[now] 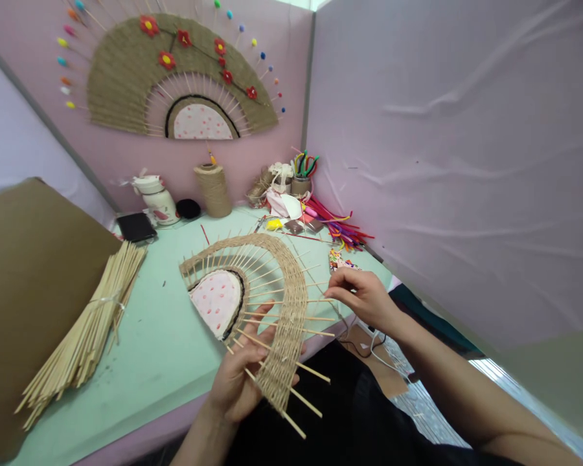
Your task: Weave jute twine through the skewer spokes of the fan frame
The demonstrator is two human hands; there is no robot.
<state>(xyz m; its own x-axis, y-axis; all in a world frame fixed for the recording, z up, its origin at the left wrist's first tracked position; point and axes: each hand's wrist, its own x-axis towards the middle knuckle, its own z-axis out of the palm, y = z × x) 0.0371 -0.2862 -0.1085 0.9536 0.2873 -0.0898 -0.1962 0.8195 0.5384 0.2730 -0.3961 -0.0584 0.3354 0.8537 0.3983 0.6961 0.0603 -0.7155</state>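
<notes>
My left hand [245, 372] grips the lower end of a half-round woven fan [294, 298], with fingers behind the sticks and the thumb in front. Thin wooden sticks [262, 283] spread outward from its pink-dotted white centre [216, 301], which has a dark braided edge. Jute twine is woven between them in a broad band. Beside the fan's right edge, my right hand [357, 294] pinches a thin strand of twine [315, 279], its thumb and forefinger pressed together near the stick tips.
A finished-looking fan [121, 71] with red flowers hangs on the wall. Left on the table [160, 349] lies a bundle of sticks [90, 330]. Behind stand a bottle [156, 199], a twine cone [212, 191] and scissors [305, 164]. Pipe cleaners [342, 226] lie at the right.
</notes>
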